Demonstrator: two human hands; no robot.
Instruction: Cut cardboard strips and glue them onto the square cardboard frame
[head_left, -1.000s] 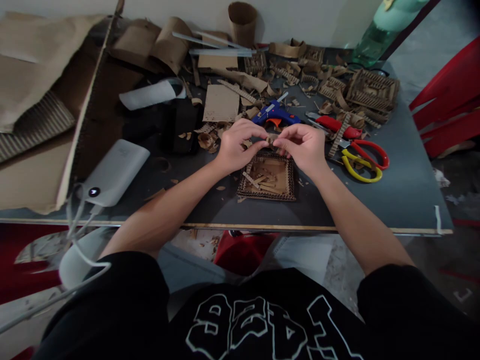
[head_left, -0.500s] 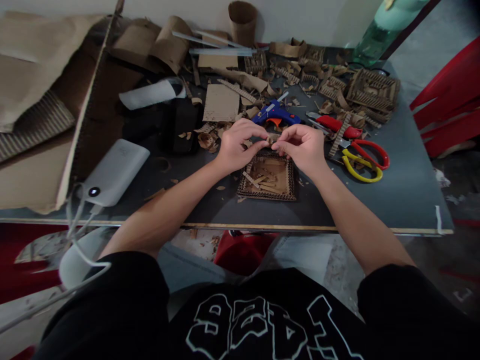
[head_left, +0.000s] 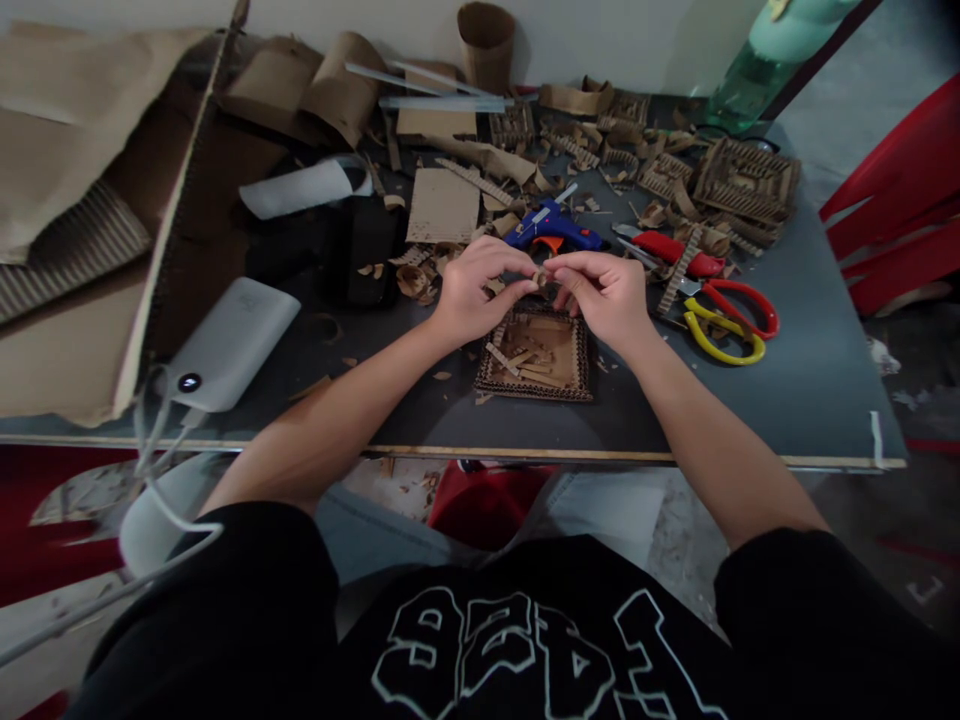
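Between my hands, above the far edge of a square cardboard tray (head_left: 534, 386), is a small piece of cardboard (head_left: 539, 279). My left hand (head_left: 480, 288) pinches it between thumb and fingertips. My right hand (head_left: 606, 292) is closed at the right end of the same piece, thumb against the forefinger. Its grip is partly hidden by the fingers. Thin cardboard strips (head_left: 531, 362) lie loose inside the tray, whose walls are layered corrugated edges. Just beyond my hands rests a blue glue gun (head_left: 555, 228).
Red-handled pliers (head_left: 679, 252) and scissors with red and yellow handles (head_left: 731, 320) lie to the right. Cardboard scraps cover the back, beside a green bottle (head_left: 765, 75). At left are a white power bank (head_left: 234, 345) with a cable, a dark phone (head_left: 369, 250) and large cardboard sheets (head_left: 75, 130).
My right hand's fingers have shifted slightly up and left at the cardboard piece, with the forefinger straighter. My left hand and the tray stay in place.
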